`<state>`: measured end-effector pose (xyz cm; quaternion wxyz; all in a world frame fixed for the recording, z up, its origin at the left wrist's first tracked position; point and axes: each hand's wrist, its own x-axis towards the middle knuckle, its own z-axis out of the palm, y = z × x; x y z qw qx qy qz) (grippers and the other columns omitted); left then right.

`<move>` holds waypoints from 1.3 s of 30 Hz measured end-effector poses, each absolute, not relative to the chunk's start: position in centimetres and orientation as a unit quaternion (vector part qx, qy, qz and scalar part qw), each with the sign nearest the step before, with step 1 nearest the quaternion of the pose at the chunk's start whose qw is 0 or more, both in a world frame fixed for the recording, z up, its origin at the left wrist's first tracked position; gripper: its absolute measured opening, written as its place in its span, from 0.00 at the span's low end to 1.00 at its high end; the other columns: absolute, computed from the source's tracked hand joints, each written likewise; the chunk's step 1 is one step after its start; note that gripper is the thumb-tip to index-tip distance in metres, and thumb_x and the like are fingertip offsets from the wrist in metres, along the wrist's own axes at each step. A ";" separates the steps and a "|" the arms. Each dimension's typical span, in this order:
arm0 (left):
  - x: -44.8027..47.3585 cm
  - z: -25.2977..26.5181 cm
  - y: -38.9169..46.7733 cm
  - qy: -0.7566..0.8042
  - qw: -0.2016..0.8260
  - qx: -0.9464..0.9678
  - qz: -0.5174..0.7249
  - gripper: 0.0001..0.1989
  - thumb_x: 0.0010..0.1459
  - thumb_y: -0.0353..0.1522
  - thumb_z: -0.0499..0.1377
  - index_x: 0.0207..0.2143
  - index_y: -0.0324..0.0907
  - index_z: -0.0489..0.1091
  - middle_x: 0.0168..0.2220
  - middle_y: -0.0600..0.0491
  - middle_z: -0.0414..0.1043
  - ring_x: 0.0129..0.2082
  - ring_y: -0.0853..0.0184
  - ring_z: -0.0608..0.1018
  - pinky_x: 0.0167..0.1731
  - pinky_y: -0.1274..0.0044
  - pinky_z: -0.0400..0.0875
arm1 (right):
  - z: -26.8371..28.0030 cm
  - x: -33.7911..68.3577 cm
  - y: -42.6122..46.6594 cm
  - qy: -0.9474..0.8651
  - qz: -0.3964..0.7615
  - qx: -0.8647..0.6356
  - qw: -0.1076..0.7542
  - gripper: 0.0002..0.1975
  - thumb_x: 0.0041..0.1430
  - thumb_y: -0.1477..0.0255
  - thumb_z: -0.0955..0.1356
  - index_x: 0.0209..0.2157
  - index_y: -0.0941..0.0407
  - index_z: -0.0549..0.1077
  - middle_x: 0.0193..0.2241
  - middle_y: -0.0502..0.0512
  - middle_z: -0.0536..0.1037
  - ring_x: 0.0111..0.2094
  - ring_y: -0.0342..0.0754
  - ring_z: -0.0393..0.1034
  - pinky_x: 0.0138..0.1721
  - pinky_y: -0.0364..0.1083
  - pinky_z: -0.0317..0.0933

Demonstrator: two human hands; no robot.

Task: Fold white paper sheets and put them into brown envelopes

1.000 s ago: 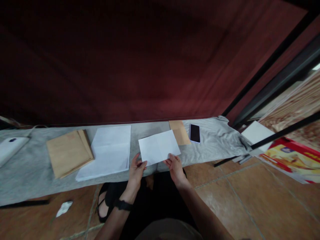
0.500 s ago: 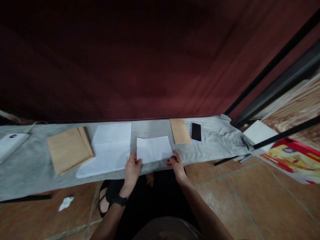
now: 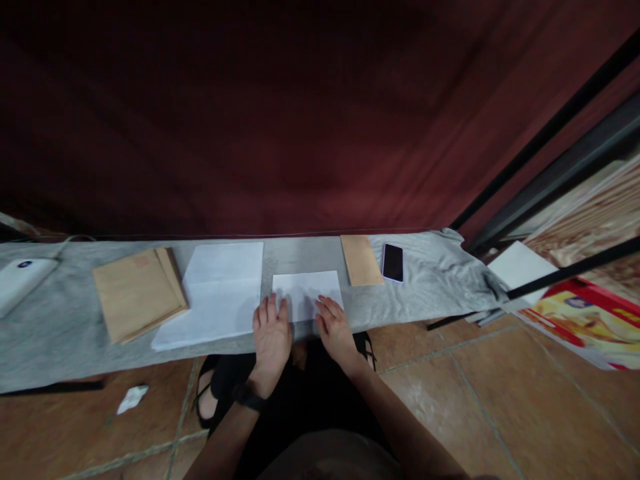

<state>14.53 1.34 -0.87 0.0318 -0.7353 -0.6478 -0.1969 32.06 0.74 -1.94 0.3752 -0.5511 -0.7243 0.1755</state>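
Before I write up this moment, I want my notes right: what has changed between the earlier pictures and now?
The small white sheet has come down onto the gray cloth, clear of the lone brown envelope. The left hand and right hand have released its near corners and now lie, fingers extended, at its near part. The phone, larger white papers and envelope stack stayed put.

A red curtain fills the top; a phone lies right of centre, bright packaging lower right, white scrap lower left.
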 end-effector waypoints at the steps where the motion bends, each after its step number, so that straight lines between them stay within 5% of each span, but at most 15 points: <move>1: 15.0 -1.3 1.3 -0.627 0.025 -0.751 -0.207 0.25 0.63 0.26 0.48 0.62 0.38 0.63 0.66 0.38 0.59 0.68 0.49 0.58 0.63 0.54 0.58 | -1.9 31.5 0.9 -0.731 0.186 -0.542 0.370 0.21 0.69 0.72 0.60 0.61 0.53 0.69 0.61 0.58 0.70 0.64 0.52 0.61 0.67 0.58 0.54; 7: 16.4 -4.7 1.4 -0.536 -0.024 -0.823 -0.186 0.33 0.60 0.25 0.47 0.68 0.31 0.52 0.68 0.36 0.56 0.70 0.55 0.55 0.65 0.58 0.57 | -2.4 29.7 1.3 -0.752 0.211 -0.533 0.325 0.24 0.71 0.66 0.59 0.64 0.57 0.65 0.64 0.61 0.67 0.66 0.53 0.58 0.69 0.59 0.48; 19: 16.4 -4.6 0.6 -0.566 -0.019 -0.810 -0.153 0.29 0.65 0.29 0.44 0.67 0.28 0.55 0.69 0.36 0.53 0.71 0.55 0.53 0.68 0.59 0.51 | -3.3 30.9 0.6 -0.775 0.164 -0.550 0.264 0.24 0.72 0.64 0.59 0.66 0.56 0.61 0.66 0.59 0.62 0.68 0.54 0.53 0.70 0.59 0.43; 26: 15.4 -4.8 0.4 -0.583 -0.035 -0.785 -0.206 0.30 0.67 0.37 0.46 0.67 0.29 0.55 0.68 0.34 0.54 0.70 0.53 0.55 0.67 0.57 0.53 | -3.5 32.7 0.4 -0.756 0.163 -0.573 0.270 0.25 0.71 0.65 0.61 0.67 0.53 0.61 0.67 0.58 0.60 0.69 0.54 0.52 0.69 0.59 0.44; 39: 14.2 -4.0 -0.4 -0.616 -0.032 -0.758 -0.212 0.31 0.67 0.37 0.45 0.65 0.23 0.55 0.67 0.29 0.54 0.69 0.48 0.56 0.66 0.54 0.54 | -4.0 36.3 -0.4 -0.690 0.195 -0.615 0.328 0.25 0.69 0.64 0.63 0.65 0.54 0.64 0.66 0.57 0.62 0.68 0.56 0.53 0.69 0.61 0.44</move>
